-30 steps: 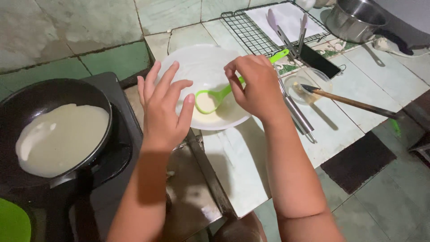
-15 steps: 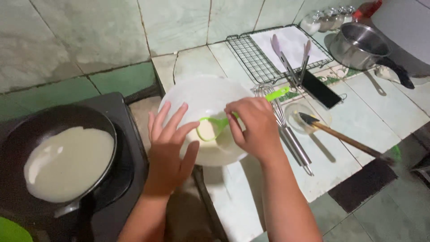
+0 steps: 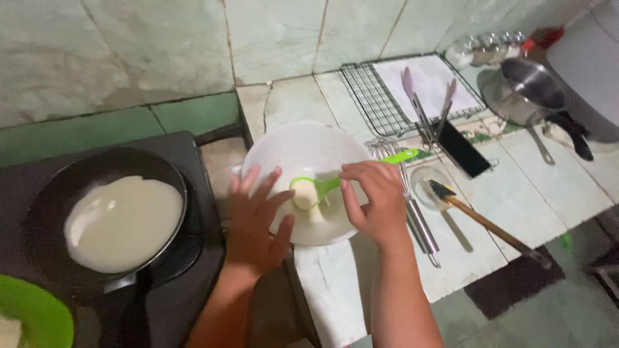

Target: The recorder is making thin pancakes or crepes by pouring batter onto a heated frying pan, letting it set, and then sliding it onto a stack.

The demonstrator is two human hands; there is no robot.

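Tiles, pale green and marbled, are covering both the counter (image 3: 516, 193) and the wall (image 3: 129, 51) behind it. Right hand (image 3: 374, 203) is curling its fingers closed around the handle of a green measuring scoop (image 3: 322, 188), its cup holding pale batter over the white bowl (image 3: 303, 154). Left hand (image 3: 258, 219) is lying flat, fingers spread wide, against the bowl's near-left rim, gripping nothing. Left of the bowl, a black frying pan (image 3: 39, 206) is sitting on the dark stove (image 3: 200, 167) with batter (image 3: 122, 222) spread inside. Right of the bowl, a wire whisk (image 3: 412, 212) is lying just beside it, then a wooden-handled spatula (image 3: 483, 222). Behind the bowl, a wire cooling rack (image 3: 374, 96) is holding tongs (image 3: 425, 109).
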